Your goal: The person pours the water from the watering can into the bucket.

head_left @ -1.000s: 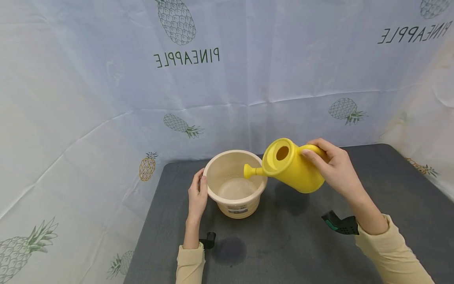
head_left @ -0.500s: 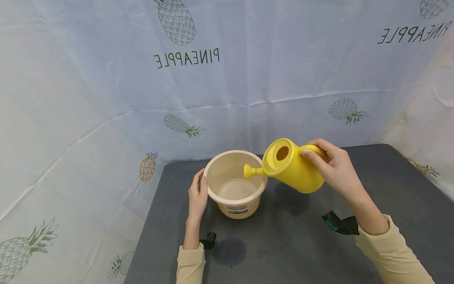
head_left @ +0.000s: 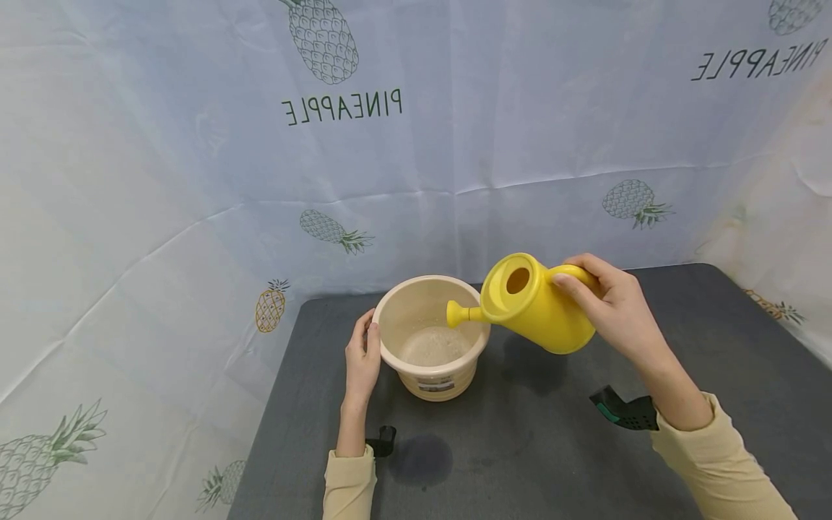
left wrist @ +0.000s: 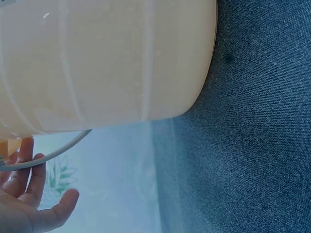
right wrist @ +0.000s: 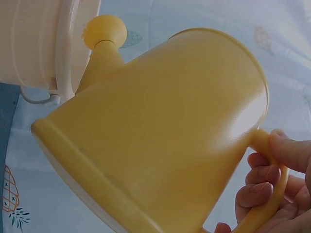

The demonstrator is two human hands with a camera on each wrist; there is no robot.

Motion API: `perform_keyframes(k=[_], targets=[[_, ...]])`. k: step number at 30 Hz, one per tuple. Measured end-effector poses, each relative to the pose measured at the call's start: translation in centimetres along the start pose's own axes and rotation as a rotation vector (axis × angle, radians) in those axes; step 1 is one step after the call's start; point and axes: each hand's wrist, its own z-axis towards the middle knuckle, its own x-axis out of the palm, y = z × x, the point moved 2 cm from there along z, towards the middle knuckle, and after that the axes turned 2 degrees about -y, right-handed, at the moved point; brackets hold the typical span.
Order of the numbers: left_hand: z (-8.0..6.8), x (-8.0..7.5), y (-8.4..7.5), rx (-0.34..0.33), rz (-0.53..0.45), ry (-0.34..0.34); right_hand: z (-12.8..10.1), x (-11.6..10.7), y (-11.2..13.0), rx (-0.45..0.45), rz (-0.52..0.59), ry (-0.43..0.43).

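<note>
A yellow watering can (head_left: 536, 303) is tilted to the left, its spout (head_left: 458, 313) over the mouth of a cream plastic bucket (head_left: 432, 336) that has some water in its bottom. My right hand (head_left: 614, 307) grips the can's handle (right wrist: 265, 187), fingers curled round it; the can (right wrist: 160, 136) fills the right wrist view. My left hand (head_left: 362, 354) rests against the bucket's left rim, fingers straight. In the left wrist view the bucket's wall (left wrist: 107, 63) is close up, with my left hand (left wrist: 29, 204) at the lower left and the wire bail (left wrist: 53, 150) next to it.
The bucket stands on a dark grey table (head_left: 552, 448) with a wet patch (head_left: 421, 458) near its front. A pineapple-print sheet (head_left: 338, 144) hangs behind and at both sides. Black wrist-camera mounts (head_left: 624, 412) sit by each forearm.
</note>
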Motion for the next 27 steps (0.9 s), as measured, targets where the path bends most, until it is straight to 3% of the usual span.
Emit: perform_keyframes(k=[27], targets=[[0.05,-0.02,0.04,-0.002,-0.007,0.002,0.04,0.08,-0.2,-0.007,-0.006,0.001]])
